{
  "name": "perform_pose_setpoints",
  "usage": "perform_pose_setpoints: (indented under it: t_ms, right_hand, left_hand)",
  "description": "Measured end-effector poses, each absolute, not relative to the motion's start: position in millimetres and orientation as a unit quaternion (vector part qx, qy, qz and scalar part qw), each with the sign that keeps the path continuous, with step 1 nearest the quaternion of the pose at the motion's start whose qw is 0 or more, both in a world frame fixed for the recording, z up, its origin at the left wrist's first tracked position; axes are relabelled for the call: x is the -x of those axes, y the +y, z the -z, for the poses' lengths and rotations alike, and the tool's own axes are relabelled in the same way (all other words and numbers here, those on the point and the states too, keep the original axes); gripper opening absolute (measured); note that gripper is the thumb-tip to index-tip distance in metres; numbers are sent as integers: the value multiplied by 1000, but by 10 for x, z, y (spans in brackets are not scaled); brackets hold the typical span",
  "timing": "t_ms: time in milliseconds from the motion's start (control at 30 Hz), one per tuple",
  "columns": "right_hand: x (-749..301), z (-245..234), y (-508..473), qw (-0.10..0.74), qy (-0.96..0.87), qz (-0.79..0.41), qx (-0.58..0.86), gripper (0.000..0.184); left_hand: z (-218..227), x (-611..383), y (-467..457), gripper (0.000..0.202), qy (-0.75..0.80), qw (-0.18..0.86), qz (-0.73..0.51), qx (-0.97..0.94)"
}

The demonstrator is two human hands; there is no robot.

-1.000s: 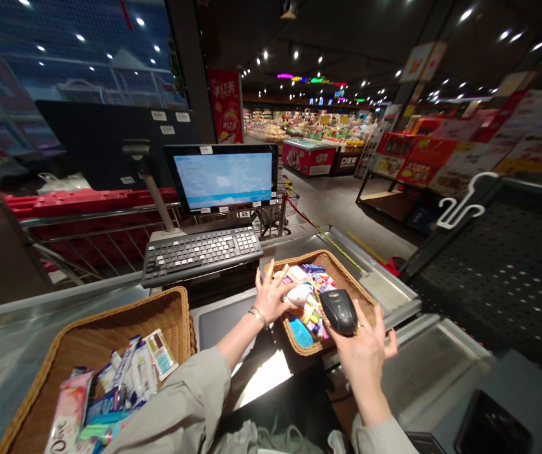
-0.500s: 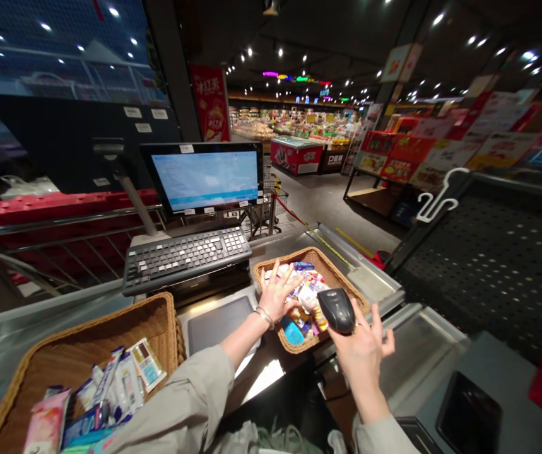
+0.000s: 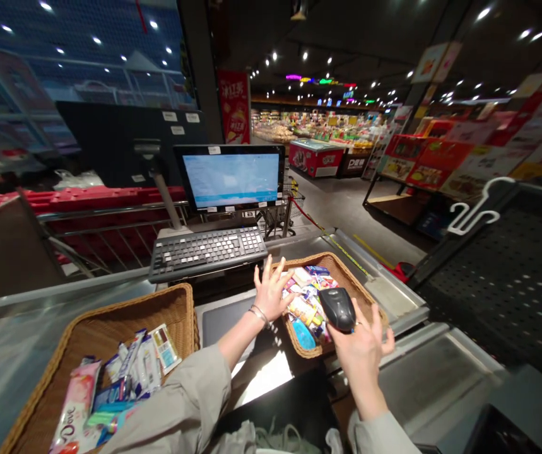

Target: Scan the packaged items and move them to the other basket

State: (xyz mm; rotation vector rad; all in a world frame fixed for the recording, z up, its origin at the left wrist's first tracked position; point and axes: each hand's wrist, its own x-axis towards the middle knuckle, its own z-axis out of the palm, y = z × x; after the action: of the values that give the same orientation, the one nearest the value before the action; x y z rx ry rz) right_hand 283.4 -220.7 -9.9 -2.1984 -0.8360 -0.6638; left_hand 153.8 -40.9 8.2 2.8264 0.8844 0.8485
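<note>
A supermarket checkout: a monitor (image 3: 233, 178), keyboard (image 3: 209, 253) and handheld scanner (image 3: 337, 309) at a metal desk (image 3: 397, 301), wicker baskets (image 3: 349, 280) of packaged snacks (image 3: 305, 309), and beyond, a red chest freezer (image 3: 315, 159) and food displays (image 3: 271, 129)

My left hand (image 3: 271, 297) hides part of the left rim of the small brown woven basket (image 3: 354, 285). The underside of the black rounded plastic scanner (image 3: 337, 309) is out of sight against my right hand (image 3: 359, 343). My loose grey cloth sleeve (image 3: 180, 391) overlaps the large brown woven basket (image 3: 105, 331), cut off below. The bluish rectangular screen's (image 3: 233, 180) writing is illegible.
</note>
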Motion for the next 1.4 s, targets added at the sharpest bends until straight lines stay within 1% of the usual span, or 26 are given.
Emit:
perform_pose_setpoints:
  t_ms: [200, 300, 433, 567, 733, 900, 1067, 1200, 1400]
  right_hand:
    - [-2661, -2, -1993, 359, -365, 216, 831, 63]
    - [-2552, -44, -1880, 351, -400, 191, 825, 60]
    - [-2391, -56, -1715, 364, -439, 182, 801, 54]
    - [-2220, -46, -1553, 371, -460, 182, 786, 52]
    - [-1994, -75, -1415, 373, -512, 156, 758, 45]
    - [-1784, -99, -1292, 364, -548, 133, 741, 45]
    - [-1647, -30, -1193, 367, -567, 119, 728, 41]
    - [-1580, 32, -1160, 358, -587, 100, 719, 43]
    - [-1519, 48, -1125, 344, -589, 75, 727, 51]
  left_hand:
    - [-136, -1167, -366, 78, 338, 3, -246, -908]
    - [-133, -942, -320, 80, 366, -3, -242, -898]
    - [-125, -598, -248, 77, 409, -12, -242, -880]
    - [-122, -216, -197, 69, 453, -19, -241, -858]
    - [-83, 268, -187, 61, 519, -16, -241, -820]
    - [29, 726, -184, 55, 572, -26, -233, -786]
    - [134, 1156, -167, 53, 619, -30, -213, -755]
    - [222, 1463, -135, 53, 647, -22, -186, -739]
    - [385, 1775, -64, 55, 633, -11, -114, -766]
